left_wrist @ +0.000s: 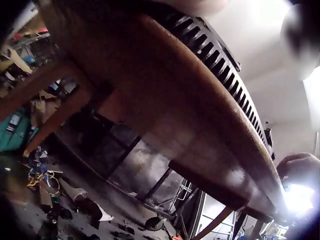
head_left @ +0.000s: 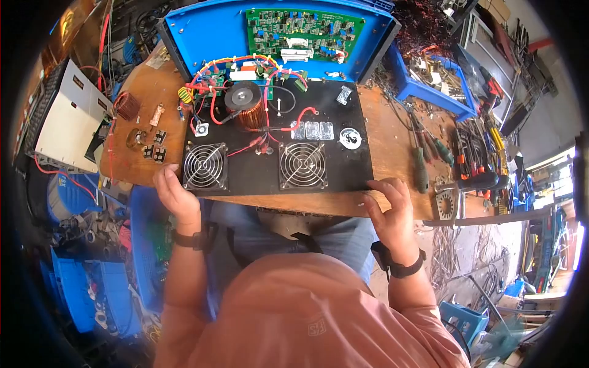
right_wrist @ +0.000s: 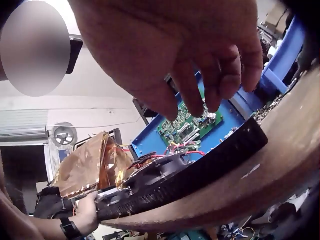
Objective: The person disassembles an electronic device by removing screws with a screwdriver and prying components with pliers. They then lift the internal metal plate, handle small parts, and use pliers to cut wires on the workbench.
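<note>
An opened electrical unit lies on the wooden table, its black base panel (head_left: 251, 165) facing up. Two fan grilles (head_left: 303, 165) sit near its front edge, and a copper-wound toroidal coil (head_left: 244, 107) with red wires stands behind them. At the back, a blue cover (head_left: 215, 38) with a green circuit board (head_left: 304, 35) stands upright. My left hand (head_left: 176, 193) rests its extended fingers along the panel's left front corner. At the right front corner is my right hand (head_left: 392, 214), fingers loosely bent; the right wrist view shows this hand (right_wrist: 175, 55) just above the panel edge.
Screwdrivers (head_left: 420, 168) and pliers lie on the right, below a blue bin (head_left: 435, 83) of metal parts. Small black components (head_left: 156, 147) and a wound coil (head_left: 127, 106) sit at left. The wooden table edge (head_left: 307, 205) runs close before my lap.
</note>
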A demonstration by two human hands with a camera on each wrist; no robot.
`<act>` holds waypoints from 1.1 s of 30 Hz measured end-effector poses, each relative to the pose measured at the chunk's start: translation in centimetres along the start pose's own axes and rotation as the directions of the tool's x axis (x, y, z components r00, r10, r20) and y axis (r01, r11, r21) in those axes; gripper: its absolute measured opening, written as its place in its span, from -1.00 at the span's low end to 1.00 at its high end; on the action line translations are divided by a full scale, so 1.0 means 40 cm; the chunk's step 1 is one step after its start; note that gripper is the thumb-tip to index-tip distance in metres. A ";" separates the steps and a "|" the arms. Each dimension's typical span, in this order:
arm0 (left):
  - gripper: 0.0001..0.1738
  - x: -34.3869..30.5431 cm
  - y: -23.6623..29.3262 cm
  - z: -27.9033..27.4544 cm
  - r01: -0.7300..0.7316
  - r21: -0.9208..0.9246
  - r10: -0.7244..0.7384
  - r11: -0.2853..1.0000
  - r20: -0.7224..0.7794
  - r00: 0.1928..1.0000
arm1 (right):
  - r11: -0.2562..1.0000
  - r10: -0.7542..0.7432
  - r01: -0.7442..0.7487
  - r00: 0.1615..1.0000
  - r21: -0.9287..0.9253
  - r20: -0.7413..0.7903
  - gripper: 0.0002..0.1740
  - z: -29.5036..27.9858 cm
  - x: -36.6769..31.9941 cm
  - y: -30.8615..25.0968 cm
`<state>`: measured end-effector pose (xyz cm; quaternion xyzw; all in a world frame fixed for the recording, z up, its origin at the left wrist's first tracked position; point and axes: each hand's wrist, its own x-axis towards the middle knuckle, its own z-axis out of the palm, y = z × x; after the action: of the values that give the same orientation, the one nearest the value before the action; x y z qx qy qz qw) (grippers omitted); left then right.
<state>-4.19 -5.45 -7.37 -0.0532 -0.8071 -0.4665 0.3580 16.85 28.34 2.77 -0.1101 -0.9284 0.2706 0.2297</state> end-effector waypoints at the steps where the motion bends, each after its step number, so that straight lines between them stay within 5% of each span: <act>1: -0.63 0.002 -0.009 -0.006 0.002 -0.022 -0.002 1.000 0.008 1.000 | 1.000 0.005 -0.005 1.000 -0.012 0.004 -0.68 -0.003 -0.003 0.003; 6: -0.64 0.072 -0.042 -0.036 0.102 -0.163 -0.100 0.981 0.020 0.995 | 0.996 0.063 -0.064 0.998 -0.058 -0.015 -0.68 -0.033 -0.016 0.025; 12: -0.72 0.113 -0.062 -0.055 0.037 -0.113 -0.018 0.993 0.172 0.985 | 0.986 0.123 -0.127 0.991 -0.105 -0.047 -0.71 -0.043 -0.032 0.069; 22: -0.91 0.145 -0.056 -0.028 -0.357 0.036 0.339 0.933 0.232 0.911 | 0.991 0.094 -0.105 0.987 -0.078 -0.131 -0.71 -0.019 -0.047 0.078; 33: -0.91 0.146 -0.070 -0.018 -0.395 0.146 0.350 0.907 0.261 0.900 | 0.985 -0.092 0.040 0.945 -0.168 -0.314 -0.66 0.052 -0.060 0.162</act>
<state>-9.30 -9.03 -5.50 -0.2254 -0.8594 -0.2984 0.3488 18.47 32.00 -3.25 -0.1393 -0.9005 0.1661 0.3770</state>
